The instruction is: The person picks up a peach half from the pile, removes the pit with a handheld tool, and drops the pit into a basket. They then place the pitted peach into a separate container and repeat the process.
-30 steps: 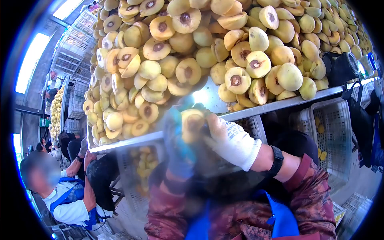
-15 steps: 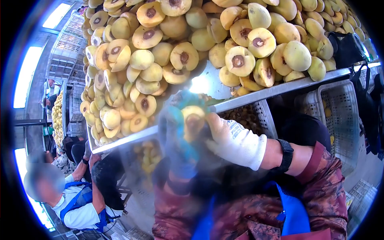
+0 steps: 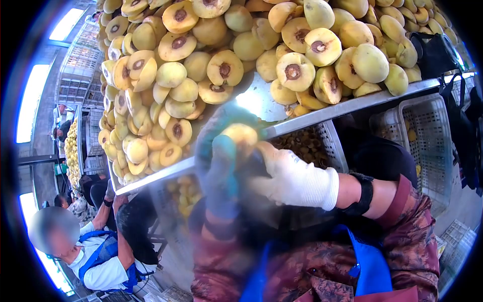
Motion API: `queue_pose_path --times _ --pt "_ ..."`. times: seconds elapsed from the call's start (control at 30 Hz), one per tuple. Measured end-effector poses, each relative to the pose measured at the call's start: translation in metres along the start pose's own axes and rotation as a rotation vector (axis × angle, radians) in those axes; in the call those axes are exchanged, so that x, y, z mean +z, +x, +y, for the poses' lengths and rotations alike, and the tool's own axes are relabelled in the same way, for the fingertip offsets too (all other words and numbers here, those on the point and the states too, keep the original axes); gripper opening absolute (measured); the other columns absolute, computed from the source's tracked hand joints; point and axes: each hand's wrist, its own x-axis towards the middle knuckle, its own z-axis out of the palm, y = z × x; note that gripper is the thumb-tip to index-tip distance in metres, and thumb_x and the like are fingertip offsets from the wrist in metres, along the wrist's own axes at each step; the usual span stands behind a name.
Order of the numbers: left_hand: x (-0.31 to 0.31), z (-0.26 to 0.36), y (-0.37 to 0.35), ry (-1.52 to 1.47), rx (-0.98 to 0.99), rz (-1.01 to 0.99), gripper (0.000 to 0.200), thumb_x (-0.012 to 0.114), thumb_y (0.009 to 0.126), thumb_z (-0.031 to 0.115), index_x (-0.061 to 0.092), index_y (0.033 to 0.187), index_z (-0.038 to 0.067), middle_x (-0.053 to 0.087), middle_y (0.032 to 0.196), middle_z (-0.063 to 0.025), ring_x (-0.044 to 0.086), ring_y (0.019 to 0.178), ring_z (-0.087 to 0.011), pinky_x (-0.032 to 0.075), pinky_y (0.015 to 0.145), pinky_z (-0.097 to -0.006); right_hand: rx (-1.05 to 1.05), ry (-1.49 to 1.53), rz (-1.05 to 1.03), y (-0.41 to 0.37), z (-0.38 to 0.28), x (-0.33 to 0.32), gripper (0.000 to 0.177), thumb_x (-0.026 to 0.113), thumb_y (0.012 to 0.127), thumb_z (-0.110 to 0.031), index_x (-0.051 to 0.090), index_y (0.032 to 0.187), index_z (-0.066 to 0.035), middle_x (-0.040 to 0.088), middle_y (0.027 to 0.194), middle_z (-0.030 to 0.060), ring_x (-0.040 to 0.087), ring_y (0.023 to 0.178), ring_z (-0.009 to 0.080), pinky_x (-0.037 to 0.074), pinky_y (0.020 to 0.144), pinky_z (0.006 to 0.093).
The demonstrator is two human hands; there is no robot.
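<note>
In a teal and grey glove, my left hand [image 3: 221,163] is wrapped round a halved yellow fruit [image 3: 240,135] at the table's front edge. My right hand [image 3: 292,176], in a white knitted glove, is closed against the right side of that fruit. Blur hides what its fingers grip. Beyond both hands, a large pile of halved yellow fruit [image 3: 181,89], many with brown stones in their centres, lies on the metal table [image 3: 347,108].
A crate of brown pieces [image 3: 334,143] stands below the table edge, with a grey crate [image 3: 431,146] further right. Black bags [image 3: 433,59] are at the right. A co-worker [image 3: 103,256] sits at the left. More yellow fruit [image 3: 186,194] is below the table.
The fruit in my left hand has moved slightly up and its cut face is less visible. My right hand has shifted a little down and turned. The view has shifted slightly.
</note>
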Motion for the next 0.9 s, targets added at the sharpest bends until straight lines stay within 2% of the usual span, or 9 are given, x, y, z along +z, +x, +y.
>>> queue_pose_path --times 0.07,0.2,0.37,0.43,0.47,0.57,0.7,0.77,0.9 --pt "-0.009 -0.003 0.002 0.049 -0.004 -0.089 0.056 0.060 0.092 0.039 0.052 0.127 -0.003 0.062 0.117 -0.0185 0.063 0.100 -0.0304 0.049 0.092 -0.0427 -0.083 -0.183 0.056 -0.002 0.021 0.010 0.047 0.063 0.084 -0.020 0.043 0.118 0.006 0.063 0.083 0.0287 0.064 0.077 0.0447 0.052 0.067 0.0488" --pt "-0.011 0.002 0.008 0.031 -0.107 -0.222 0.028 0.059 0.089 0.008 0.061 0.114 -0.004 0.066 0.107 -0.0161 0.064 0.091 -0.0213 0.052 0.079 -0.0282 -0.042 -0.091 -0.014 -0.006 0.026 0.011 0.049 0.063 0.084 -0.020 0.042 0.119 0.006 0.063 0.083 0.0302 0.064 0.078 0.0460 0.051 0.068 0.0498" --pt "-0.009 0.018 0.012 0.138 -0.352 -0.300 0.027 0.065 0.084 0.005 0.064 0.109 -0.004 0.066 0.111 -0.0144 0.063 0.094 -0.0177 0.052 0.082 -0.0280 -0.104 -0.138 0.033 -0.012 0.036 0.017 0.041 0.062 0.085 -0.017 0.044 0.114 0.004 0.063 0.075 0.0229 0.065 0.067 0.0378 0.052 0.060 0.0450" --pt "-0.013 0.014 0.017 0.134 -0.360 -0.372 0.027 0.065 0.083 0.004 0.064 0.109 -0.004 0.066 0.111 -0.0142 0.063 0.096 -0.0177 0.051 0.085 -0.0287 0.134 0.132 -0.182 -0.011 0.019 0.006 0.032 0.062 0.086 -0.016 0.045 0.108 0.001 0.059 0.068 0.0139 0.061 0.058 0.0270 0.050 0.053 0.0387" --pt "-0.020 0.005 0.018 0.135 -0.293 -0.416 0.045 0.074 0.081 0.019 0.061 0.114 -0.008 0.066 0.109 -0.0202 0.067 0.097 -0.0278 0.054 0.090 -0.0395 0.256 0.268 -0.287 -0.013 0.010 0.000 0.028 0.061 0.087 -0.015 0.045 0.105 0.000 0.056 0.065 0.0095 0.059 0.053 0.0215 0.049 0.050 0.0355" --pt "-0.018 0.011 0.017 0.235 -0.352 -0.437 0.041 0.074 0.081 0.014 0.061 0.113 -0.008 0.065 0.113 -0.0206 0.066 0.099 -0.0281 0.054 0.091 -0.0414 0.376 0.487 -0.359 -0.018 -0.003 -0.007 0.020 0.061 0.088 -0.014 0.044 0.095 -0.006 0.046 0.062 -0.0003 0.048 0.049 0.0092 0.044 0.045 0.0264" --pt "-0.018 0.005 0.012 0.168 -0.304 -0.431 0.039 0.072 0.082 0.014 0.061 0.112 -0.008 0.064 0.115 -0.0207 0.065 0.101 -0.0280 0.054 0.090 -0.0418 0.370 0.628 -0.423 -0.019 0.005 -0.005 0.020 0.062 0.088 -0.013 0.043 0.091 -0.008 0.045 0.061 -0.0013 0.047 0.048 0.0087 0.043 0.044 0.0253" --pt "-0.011 0.013 0.012 0.032 -0.425 -0.376 0.028 0.071 0.082 0.002 0.065 0.108 -0.002 0.066 0.112 -0.0133 0.063 0.101 -0.0198 0.051 0.091 -0.0325 0.414 0.805 -0.519 -0.018 0.014 -0.003 0.019 0.061 0.087 -0.012 0.043 0.089 -0.009 0.045 0.061 -0.0019 0.047 0.048 0.0076 0.044 0.044 0.0246" --pt "-0.013 0.007 0.011 0.099 -0.329 -0.395 0.029 0.073 0.080 0.004 0.064 0.108 -0.002 0.066 0.111 -0.0123 0.062 0.102 -0.0188 0.051 0.091 -0.0315 0.304 0.703 -0.372 -0.022 0.017 0.002 0.019 0.061 0.087 -0.011 0.043 0.091 -0.009 0.044 0.061 -0.0021 0.047 0.048 0.0075 0.043 0.042 0.0244"
